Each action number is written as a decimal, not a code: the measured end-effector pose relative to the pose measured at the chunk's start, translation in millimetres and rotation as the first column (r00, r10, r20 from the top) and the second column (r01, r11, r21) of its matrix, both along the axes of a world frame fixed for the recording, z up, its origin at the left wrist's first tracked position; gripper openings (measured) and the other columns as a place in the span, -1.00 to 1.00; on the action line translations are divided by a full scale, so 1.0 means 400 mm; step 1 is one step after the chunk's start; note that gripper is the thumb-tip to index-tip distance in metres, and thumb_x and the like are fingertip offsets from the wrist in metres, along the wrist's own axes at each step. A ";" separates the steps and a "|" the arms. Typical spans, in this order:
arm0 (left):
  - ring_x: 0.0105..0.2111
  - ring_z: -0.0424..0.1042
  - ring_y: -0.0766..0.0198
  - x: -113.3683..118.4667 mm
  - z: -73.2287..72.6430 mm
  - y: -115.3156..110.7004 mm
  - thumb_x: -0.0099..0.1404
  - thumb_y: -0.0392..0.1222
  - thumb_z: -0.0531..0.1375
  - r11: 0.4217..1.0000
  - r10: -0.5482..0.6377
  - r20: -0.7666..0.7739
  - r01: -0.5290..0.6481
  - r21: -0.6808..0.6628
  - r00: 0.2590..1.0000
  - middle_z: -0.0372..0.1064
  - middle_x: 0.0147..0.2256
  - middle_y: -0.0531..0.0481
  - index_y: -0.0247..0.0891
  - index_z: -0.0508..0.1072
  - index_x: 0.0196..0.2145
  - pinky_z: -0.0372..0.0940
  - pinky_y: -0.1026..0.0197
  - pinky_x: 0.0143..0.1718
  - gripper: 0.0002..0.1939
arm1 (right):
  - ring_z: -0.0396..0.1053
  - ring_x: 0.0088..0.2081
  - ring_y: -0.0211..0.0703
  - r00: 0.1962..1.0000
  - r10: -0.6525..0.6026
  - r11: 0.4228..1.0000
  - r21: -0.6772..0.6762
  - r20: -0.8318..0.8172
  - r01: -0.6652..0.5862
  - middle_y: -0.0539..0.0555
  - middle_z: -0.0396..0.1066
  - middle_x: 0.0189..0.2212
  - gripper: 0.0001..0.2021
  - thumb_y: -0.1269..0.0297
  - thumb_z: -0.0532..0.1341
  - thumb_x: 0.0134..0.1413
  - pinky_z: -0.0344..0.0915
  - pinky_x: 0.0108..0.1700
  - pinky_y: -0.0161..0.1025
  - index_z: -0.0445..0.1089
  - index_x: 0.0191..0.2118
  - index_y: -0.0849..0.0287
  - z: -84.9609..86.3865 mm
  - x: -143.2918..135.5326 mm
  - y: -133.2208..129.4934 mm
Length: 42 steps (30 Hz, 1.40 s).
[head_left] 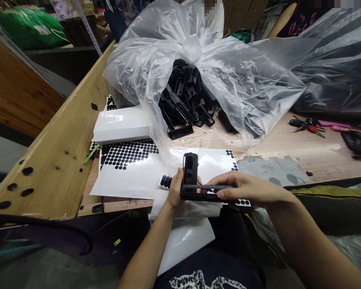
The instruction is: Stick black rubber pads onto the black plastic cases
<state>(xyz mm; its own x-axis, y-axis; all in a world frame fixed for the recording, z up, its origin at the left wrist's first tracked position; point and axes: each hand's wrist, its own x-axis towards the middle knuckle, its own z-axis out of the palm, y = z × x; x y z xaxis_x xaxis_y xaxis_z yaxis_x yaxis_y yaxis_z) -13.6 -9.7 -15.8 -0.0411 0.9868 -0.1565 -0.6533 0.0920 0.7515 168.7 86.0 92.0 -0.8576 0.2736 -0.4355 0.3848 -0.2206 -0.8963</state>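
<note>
Head view: black pieces (191, 178) between hands (252, 187).

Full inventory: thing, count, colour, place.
bench: one, pale wood, centre
held parts: seemingly two, black, front centre
plastic bag: at least one, clear, back
loose parts: many, black, in bag's opening
dotted sheets: several, white with black dots, front
box: one, white, on dotted sheets
paper: one, white, bottom centre
green strip: one, green, beside box
keys: several, black and red, right
pink handles: about two, pink, right
dark item: one, black, right edge
green sack: one, green, upper left
other person: at least one, dark top, upper right
left hand: one, gripping held parts
right hand: one, gripping held parts
</note>
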 end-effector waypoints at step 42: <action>-0.62 0.44 0.29 0.014 0.000 0.009 0.42 0.09 0.16 0.989 0.141 0.020 -0.142 0.050 0.990 0.41 -0.37 0.08 -0.18 0.15 0.01 0.33 0.29 -0.66 -0.60 | 0.40 -0.33 -0.18 0.887 -0.462 0.882 0.089 -0.018 0.462 0.04 0.49 -0.38 -0.67 -0.03 0.49 -0.06 0.34 -0.32 -0.28 0.56 -0.35 0.13 -0.071 -0.082 -0.030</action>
